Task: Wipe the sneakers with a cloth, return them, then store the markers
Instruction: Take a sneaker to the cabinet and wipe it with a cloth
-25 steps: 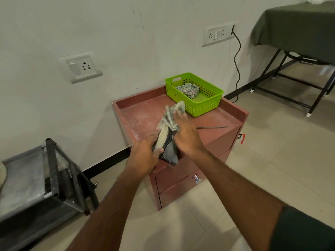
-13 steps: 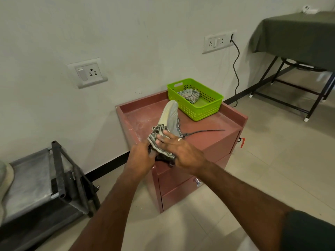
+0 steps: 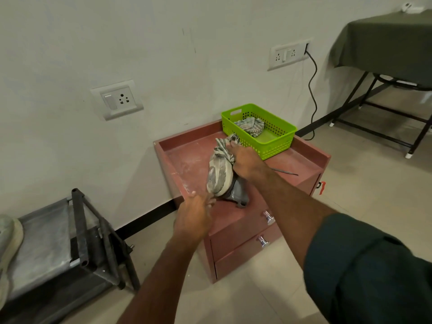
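Right hand [image 3: 245, 163] rubs cloth [image 3: 224, 148] on sneaker [image 3: 218, 177] (sole up).

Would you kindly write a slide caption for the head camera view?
Left hand holds a grey sneaker sole-up over the red cabinet while right hand wipes it with a striped cloth.

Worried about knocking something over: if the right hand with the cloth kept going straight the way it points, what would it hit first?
Probably the green basket: the right hand points up and away toward its near wall, though depth is uncertain.
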A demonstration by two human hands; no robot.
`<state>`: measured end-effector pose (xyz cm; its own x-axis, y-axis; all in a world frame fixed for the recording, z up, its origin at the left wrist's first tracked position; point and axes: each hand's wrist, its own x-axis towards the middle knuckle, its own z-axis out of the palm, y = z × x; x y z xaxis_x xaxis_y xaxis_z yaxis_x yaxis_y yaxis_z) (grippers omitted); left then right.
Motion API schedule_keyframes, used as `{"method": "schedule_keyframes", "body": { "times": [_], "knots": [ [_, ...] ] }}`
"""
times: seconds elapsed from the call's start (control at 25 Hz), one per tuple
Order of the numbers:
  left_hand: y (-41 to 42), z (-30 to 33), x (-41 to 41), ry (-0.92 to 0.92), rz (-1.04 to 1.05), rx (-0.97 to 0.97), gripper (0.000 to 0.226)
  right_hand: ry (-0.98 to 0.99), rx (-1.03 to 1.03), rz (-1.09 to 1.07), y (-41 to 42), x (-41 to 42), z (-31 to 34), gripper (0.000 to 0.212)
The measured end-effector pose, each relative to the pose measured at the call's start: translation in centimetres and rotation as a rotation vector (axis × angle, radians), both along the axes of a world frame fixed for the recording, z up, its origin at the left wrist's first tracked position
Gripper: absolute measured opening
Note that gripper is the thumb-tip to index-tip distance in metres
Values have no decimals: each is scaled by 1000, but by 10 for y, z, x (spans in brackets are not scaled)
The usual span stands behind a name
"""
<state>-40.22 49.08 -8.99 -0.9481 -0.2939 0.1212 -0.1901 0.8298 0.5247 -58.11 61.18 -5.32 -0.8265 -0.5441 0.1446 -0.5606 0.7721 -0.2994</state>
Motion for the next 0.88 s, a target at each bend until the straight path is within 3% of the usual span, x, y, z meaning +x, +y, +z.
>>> {"method": "schedule_keyframes", "body": {
  "times": [0.12,0.32,0.4,0.48,0.52,0.6,0.64,0.72,0.8,0.88],
  "knots": [
    [2,3,-3,35,41,-71,17,-98,-106,79,8,23,-5,80],
    [4,16,2,109,38,-209,33,-217,-301,167,25,82,-9,87],
    [4,18,4,151,23,-237,34,-219,-306,236,33,104,-8,82],
    [3,19,5,188,39,-220,37,-290,-321,213,43,115,-7,62],
    [3,20,6,190,54,-206,40,-394,-415,139,49,117,-6,50],
    [3,21,4,138,93,-247,54,-601,-801,-103,57,112,-3,35],
    [3,20,3,73,115,-301,65,-636,-1048,-234,60,106,-3,32],
    [4,21,2,-62,153,-358,80,-526,-1398,-463,62,93,-2,35],
    [7,22,-1,-141,164,-328,90,-362,-1375,-532,55,88,-2,38],
    [13,22,-5,-189,141,-298,96,-359,-1137,-399,41,87,-6,40]
  ]
}}
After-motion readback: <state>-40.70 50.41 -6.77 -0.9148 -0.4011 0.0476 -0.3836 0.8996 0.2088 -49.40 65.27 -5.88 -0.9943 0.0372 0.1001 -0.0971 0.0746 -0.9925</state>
